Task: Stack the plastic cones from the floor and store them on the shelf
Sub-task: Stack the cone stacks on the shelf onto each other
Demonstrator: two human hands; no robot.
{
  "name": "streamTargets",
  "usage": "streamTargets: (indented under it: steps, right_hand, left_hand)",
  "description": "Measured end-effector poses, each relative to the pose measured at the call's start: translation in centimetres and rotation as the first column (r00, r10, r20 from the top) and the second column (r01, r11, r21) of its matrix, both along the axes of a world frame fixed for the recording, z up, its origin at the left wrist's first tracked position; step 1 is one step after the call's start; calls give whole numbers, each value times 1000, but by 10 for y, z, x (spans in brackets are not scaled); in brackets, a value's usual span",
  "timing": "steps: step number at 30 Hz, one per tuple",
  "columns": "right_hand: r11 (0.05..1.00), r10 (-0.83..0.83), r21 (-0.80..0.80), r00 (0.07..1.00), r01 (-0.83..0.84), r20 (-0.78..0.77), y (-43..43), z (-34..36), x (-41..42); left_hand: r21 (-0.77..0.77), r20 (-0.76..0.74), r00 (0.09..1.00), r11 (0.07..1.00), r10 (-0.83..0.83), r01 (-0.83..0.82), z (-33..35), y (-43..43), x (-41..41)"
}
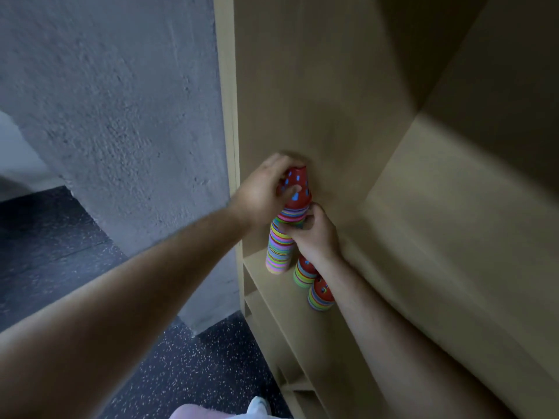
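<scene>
A tall stack of many-coloured plastic cones [279, 249] stands on the wooden shelf board [272, 294] against the shelf's left side wall. Its top cone is red with blue spots [298, 189]. My left hand [266, 189] grips that red top from the left. My right hand [314, 234] pinches the stack just below it, around the middle. Two short cone stacks with red tops stand on the same board, one [304, 273] right beside the tall stack and one [320, 294] nearer to me, partly behind my right forearm.
The shelf unit's left side wall [317, 101] rises behind the stack, with lower boards [290, 373] below. A grey concrete wall [121, 116] stands to the left over a dark speckled floor [196, 373]. A light shoe [257, 408] shows at the bottom edge.
</scene>
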State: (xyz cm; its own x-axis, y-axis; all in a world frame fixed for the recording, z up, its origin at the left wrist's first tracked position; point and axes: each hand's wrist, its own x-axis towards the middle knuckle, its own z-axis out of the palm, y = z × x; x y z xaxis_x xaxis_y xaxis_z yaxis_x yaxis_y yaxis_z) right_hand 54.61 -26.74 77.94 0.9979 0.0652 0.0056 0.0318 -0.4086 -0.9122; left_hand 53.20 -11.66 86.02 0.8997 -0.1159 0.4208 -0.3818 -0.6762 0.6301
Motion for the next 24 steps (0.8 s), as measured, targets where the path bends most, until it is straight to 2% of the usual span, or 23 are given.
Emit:
streamTargets:
  steps: [3,7,9,12,13,15,18,21,24]
  right_hand:
    - [994,-18,-110,999,23,42,0,-13,-4]
    - [985,17,-174,997,-4,70,-4,-16,-5]
    - [973,14,-229,995,9,100,-11,-19,-6]
    - [962,-17,-266,982,67,186,-28,-25,-21]
    - [962,-35,-258,974,93,222,-36,-27,-30]
    - [961,-69,-238,959,137,276,-52,-35,-47]
    - [968,-89,-206,963,144,256,-77,-61,-71]
    - [957,-120,-233,968,172,222,-96,-83,-93]
    - [949,-143,-251,971,189,191,-110,-101,-102]
  left_hand:
    - [13,-104,994,1000,-20,21,-22,-1,-5]
    - [-9,-125,992,999,-33,33,-28,3,-5]
    - [70,-47,999,997,-8,11,-27,3,-4]
    - [273,201,976,952,82,-136,-32,-6,-16]
    - [307,258,964,941,65,-146,-36,-14,-22]
    - [314,297,954,947,-37,-61,-51,-33,-36]
    - [271,184,968,955,-170,117,-91,-66,-47]
    - [265,-25,983,947,-183,183,-135,-95,-54]
    - [266,-238,958,938,-160,222,-160,-110,-53]
